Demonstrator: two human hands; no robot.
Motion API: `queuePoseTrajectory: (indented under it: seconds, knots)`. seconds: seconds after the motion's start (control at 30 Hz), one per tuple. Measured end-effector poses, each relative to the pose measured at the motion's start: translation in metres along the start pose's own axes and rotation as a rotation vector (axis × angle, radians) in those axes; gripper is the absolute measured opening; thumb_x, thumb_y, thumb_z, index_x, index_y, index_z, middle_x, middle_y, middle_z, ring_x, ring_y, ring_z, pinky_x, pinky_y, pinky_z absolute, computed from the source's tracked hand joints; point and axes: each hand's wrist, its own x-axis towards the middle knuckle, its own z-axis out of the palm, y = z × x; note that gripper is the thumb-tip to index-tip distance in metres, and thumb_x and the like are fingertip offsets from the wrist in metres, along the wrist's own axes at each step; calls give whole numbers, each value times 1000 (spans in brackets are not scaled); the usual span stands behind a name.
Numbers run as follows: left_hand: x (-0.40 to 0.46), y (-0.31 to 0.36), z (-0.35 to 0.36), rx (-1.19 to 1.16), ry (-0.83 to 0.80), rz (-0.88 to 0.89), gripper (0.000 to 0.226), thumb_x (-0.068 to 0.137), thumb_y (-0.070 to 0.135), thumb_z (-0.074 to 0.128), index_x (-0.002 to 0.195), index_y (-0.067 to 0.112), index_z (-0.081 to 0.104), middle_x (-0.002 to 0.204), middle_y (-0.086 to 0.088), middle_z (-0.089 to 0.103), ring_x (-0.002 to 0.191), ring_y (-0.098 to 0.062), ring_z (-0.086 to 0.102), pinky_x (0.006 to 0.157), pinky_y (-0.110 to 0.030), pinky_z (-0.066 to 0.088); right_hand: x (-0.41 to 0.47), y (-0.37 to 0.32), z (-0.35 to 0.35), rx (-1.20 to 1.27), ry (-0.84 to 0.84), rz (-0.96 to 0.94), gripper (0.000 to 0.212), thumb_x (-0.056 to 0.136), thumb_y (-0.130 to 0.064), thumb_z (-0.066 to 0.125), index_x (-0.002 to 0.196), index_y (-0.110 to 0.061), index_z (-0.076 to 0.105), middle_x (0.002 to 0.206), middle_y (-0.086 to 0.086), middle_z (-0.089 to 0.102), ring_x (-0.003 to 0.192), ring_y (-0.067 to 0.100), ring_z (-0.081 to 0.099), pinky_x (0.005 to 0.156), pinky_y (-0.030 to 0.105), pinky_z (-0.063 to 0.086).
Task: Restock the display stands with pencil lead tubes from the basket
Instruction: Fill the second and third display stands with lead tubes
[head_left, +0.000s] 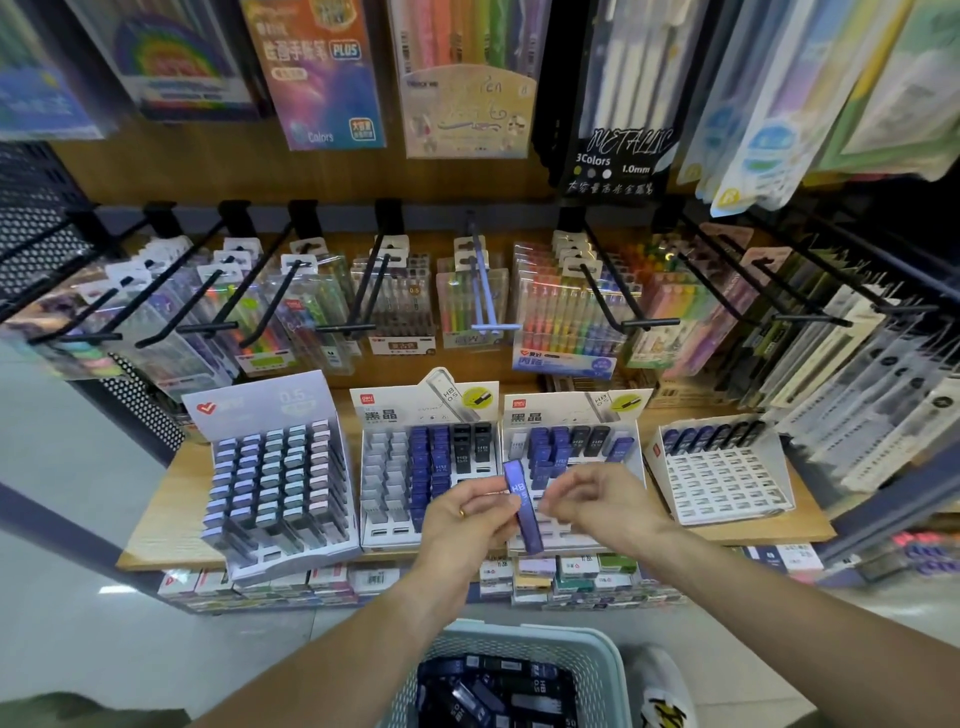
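Stationery shop aisle, wooden shelf (171, 525) at about waist level with a pale floor open off to the left and a rack of hanging packs crowding the right edge. Pen packs on black hooks (363, 296) hang low over the back of the shelf, so headroom there is tight.

Four display stands sit in a row along the shelf: the grey stand (275, 483) at far left is packed full, the second stand (415, 467) has blue and black tubes on its right side and open slots on its left, the third stand (571, 447) is filled only along the back, and the fourth stand (722, 478) holds one back row.

Left hand (472, 512) pinches one blue lead tube (522, 506) upright over the gap between the middle stands. Right hand (597, 499) hovers just beside it, fingers loosely curled, holding nothing.

Basket (602, 670) sits below by the arms, with a pile of dark tubes (493, 686) inside.
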Motion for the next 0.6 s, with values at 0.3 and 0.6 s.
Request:
queuePoseTrajectory:
  seconds: [0.3, 0.6]
  knots:
    - [12, -9, 3, 405, -87, 270, 24, 96, 14, 70, 116, 27, 73, 108, 6, 74, 102, -8, 68, 92, -23, 56, 10, -2, -10, -103, 213, -288, 22, 82, -13, 82, 87, -31, 68, 81, -5, 70, 68, 4, 64, 69, 18, 54]
    - [18, -44, -18, 1712, -320, 603, 84, 91, -2, 50, 162, 25, 14, 171, -2, 1, 156, -24, -14, 128, -51, 5, 25, 16, -22, -373, 432, -401, 25, 86, -8, 76, 89, -28, 60, 78, -17, 66, 73, -2, 65, 70, 14, 54]
